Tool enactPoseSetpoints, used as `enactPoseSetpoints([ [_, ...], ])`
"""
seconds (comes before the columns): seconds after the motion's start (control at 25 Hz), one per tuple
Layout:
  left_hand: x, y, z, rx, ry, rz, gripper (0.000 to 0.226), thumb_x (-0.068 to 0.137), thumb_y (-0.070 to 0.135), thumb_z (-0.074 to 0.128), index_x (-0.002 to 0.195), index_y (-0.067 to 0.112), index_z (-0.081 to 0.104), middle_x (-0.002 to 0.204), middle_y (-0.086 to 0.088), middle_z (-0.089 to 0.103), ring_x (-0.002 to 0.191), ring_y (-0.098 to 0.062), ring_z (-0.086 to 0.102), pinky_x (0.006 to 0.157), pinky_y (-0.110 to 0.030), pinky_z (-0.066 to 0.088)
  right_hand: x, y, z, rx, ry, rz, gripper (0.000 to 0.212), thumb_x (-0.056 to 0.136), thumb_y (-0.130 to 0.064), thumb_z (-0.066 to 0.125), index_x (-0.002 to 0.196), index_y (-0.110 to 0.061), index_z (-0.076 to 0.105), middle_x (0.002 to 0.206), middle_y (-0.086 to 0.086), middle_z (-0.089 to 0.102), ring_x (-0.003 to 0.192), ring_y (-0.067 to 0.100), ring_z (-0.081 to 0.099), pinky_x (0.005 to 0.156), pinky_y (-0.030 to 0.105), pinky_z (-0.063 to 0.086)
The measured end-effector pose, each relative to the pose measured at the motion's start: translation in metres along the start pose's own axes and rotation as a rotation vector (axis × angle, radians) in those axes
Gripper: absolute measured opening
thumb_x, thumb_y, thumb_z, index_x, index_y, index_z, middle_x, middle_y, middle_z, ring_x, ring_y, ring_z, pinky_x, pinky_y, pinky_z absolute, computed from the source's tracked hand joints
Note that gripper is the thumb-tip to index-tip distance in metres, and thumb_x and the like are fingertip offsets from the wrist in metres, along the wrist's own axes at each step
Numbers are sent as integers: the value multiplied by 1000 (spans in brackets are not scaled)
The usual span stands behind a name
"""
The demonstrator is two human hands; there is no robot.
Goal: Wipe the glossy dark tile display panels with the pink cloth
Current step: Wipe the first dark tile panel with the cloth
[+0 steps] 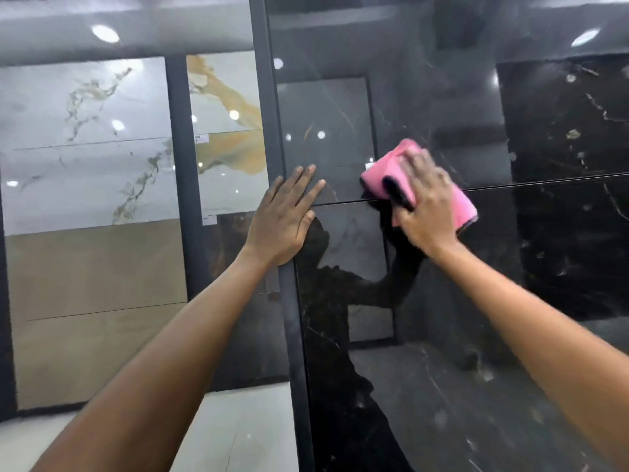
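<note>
A glossy dark tile panel (476, 301) fills the right half of the view, with a horizontal joint running across it at hand height. My right hand (425, 206) presses a folded pink cloth (381, 175) flat against the panel over that joint, fingers spread on top of the cloth. My left hand (286, 219) lies flat with straight fingers on the panel's left edge, next to its dark vertical frame (292, 301). My reflection shows in the tile below the hands.
Beyond the frame on the left stand other display panels: pale marble tiles (85, 148), a gold-veined tile (228, 131) and a beige tile (95, 284). A light floor (238, 420) shows at the lower left.
</note>
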State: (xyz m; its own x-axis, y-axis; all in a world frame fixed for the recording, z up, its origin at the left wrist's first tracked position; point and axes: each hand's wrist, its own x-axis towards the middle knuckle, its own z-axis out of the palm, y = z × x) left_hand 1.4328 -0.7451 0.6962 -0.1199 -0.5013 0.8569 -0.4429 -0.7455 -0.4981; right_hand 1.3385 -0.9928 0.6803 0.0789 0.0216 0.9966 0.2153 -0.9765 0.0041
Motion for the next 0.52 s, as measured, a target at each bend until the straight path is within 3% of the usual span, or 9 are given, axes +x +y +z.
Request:
enactPoseSetpoints([
  [0.04, -1, 0, 0, 25, 14, -2, 53, 98, 26, 32, 151, 19, 34, 160, -4, 26, 148, -20, 19, 120, -37, 5, -31, -12, 19, -1, -52, -140, 88, 58, -8, 59, 144, -6, 40, 150, 14, 39, 142, 30, 30, 118, 37, 16],
  [0.16, -2, 1, 1, 73, 26, -8, 53, 98, 27, 32, 151, 20, 34, 160, -2, 26, 147, -19, 21, 120, -39, 2, -169, -50, 31, -145, -437, -875, 94, 63, -26, 50, 152, -15, 22, 156, 3, 27, 148, 21, 15, 122, 39, 4],
  [0.24, -2, 2, 1, 68, 27, -6, 53, 98, 26, 32, 151, 20, 33, 160, -1, 25, 148, -19, 21, 120, -40, 2, -159, -27, 26, -215, -507, -1108, 88, 66, -24, 49, 150, -15, 26, 153, 5, 35, 146, 21, 22, 122, 37, 5],
  [0.28, -3, 1, 2, 58, 37, -9, 53, 98, 26, 33, 151, 20, 33, 160, -1, 26, 148, -19, 21, 120, -40, 2, -124, -17, 26, -196, -420, -981, 82, 66, -18, 48, 146, -13, 33, 148, 9, 43, 142, 24, 29, 121, 36, 11],
  [0.36, -5, 0, 2, 17, 57, -43, 53, 98, 25, 34, 151, 20, 33, 160, 0, 26, 148, -18, 20, 120, -39, 2, -36, -20, 14, -100, -219, -421, 76, 68, -13, 47, 143, -7, 41, 147, 11, 44, 140, 30, 32, 118, 37, 17],
  [0.4, -7, 1, 3, -2, 67, -70, 53, 98, 25, 33, 152, 20, 33, 160, 0, 25, 148, -19, 19, 120, -39, 1, -11, -31, 10, -55, -179, -246, 75, 69, -13, 49, 143, -6, 42, 148, 11, 41, 141, 31, 31, 118, 38, 17],
  [0.44, -8, 2, 3, -12, 77, -93, 53, 99, 25, 32, 151, 20, 34, 160, -1, 25, 148, -19, 18, 120, -40, 0, -10, -41, 17, -40, -132, -217, 76, 69, -12, 52, 144, -6, 42, 150, 10, 38, 142, 29, 29, 118, 37, 16],
  [0.52, -10, 2, 2, -14, 78, -115, 53, 99, 25, 31, 151, 20, 34, 160, -1, 26, 148, -20, 18, 120, -41, 2, -74, -58, 40, -41, -265, -439, 84, 63, -14, 51, 146, -10, 37, 152, 6, 34, 145, 21, 22, 120, 36, 10],
])
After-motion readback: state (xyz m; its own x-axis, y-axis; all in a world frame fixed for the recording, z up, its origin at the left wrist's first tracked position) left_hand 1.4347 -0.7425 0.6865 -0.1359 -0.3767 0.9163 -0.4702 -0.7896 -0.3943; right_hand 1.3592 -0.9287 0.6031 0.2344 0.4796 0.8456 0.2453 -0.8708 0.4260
